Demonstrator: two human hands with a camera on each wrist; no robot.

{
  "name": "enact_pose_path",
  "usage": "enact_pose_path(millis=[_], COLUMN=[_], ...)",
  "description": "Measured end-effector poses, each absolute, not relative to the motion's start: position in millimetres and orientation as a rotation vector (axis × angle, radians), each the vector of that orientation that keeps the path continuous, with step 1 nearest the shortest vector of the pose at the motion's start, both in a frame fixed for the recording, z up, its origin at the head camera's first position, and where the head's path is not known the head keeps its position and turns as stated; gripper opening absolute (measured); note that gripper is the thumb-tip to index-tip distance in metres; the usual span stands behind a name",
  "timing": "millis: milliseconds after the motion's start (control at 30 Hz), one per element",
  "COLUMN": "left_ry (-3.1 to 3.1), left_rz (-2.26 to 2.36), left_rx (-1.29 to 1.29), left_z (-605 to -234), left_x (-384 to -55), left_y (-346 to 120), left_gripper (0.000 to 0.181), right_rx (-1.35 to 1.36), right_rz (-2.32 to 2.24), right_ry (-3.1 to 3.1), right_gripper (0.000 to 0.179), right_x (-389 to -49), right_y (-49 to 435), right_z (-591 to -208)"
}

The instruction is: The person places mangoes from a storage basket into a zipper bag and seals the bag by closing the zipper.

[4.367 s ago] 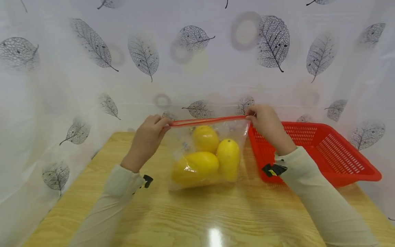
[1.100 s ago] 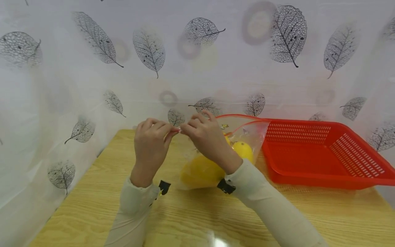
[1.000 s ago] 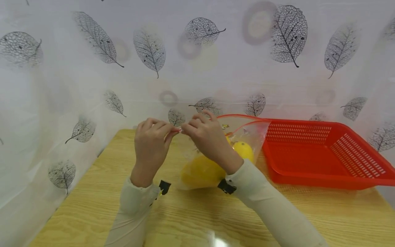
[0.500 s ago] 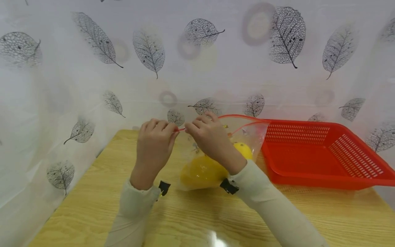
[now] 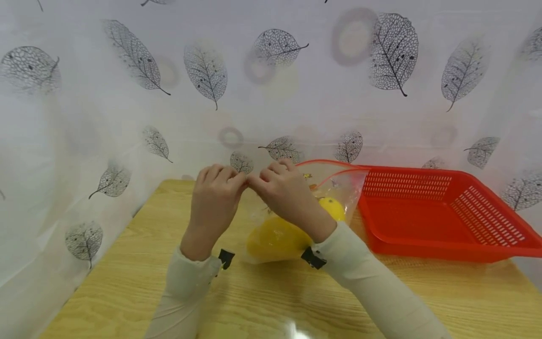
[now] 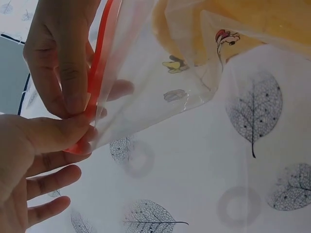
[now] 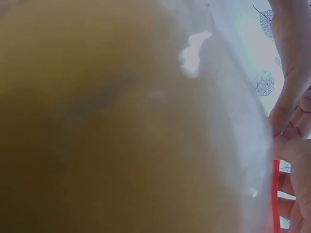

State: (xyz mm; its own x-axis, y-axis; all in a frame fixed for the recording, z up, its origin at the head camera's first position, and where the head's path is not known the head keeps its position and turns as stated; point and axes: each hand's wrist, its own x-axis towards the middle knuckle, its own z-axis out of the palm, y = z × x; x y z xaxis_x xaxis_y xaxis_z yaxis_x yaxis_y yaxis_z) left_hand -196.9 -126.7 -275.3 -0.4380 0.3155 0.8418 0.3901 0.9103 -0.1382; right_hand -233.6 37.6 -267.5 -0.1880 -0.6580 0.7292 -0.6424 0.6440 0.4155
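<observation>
A clear zip-lock bag [image 5: 354, 181] with a red zip strip [image 5: 328, 161] stands on the table, holding rounded yellow fruits [image 5: 275, 240] whose exact kind I cannot tell. My left hand [image 5: 213, 202] pinches the left corner of the strip between thumb and fingers. Right beside it, thumb against thumb, my right hand [image 5: 292, 197] pinches the same strip, as the left wrist view shows on the bag [image 6: 141, 104]. Further right the two sides of the mouth stand apart. My right forearm and hand cover part of the fruit. One fruit [image 7: 112, 141] fills the right wrist view, blurred.
A red perforated plastic basket [image 5: 423, 247] stands on the right of the wooden table [image 5: 262, 301], against the bag's right edge. Behind the table hangs a white curtain [image 5: 271, 108] with a leaf print.
My right hand has come from the strip's right end to the left corner, and the mouth now gapes at right. Lately both hands drew together, hiding the bit of strip between them.
</observation>
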Motion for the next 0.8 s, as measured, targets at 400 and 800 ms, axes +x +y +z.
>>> enact_pose_path(millis=[400,800], left_ry=[-2.102,-2.128], left_rz=[-0.101,-0.115], left_rx=[-0.510,-0.513], left_z=[-272,-273], left_x=[-195,-196], left_y=[-130,-132], left_gripper=[0.013,0.012], right_rx=[1.064,1.052], right_rz=[0.018,0.023], right_ry=[-1.900,-1.922], right_gripper=[0.006,0.012], right_x=[-235,-235], right_y=[45,55], right_z=[-268,-268])
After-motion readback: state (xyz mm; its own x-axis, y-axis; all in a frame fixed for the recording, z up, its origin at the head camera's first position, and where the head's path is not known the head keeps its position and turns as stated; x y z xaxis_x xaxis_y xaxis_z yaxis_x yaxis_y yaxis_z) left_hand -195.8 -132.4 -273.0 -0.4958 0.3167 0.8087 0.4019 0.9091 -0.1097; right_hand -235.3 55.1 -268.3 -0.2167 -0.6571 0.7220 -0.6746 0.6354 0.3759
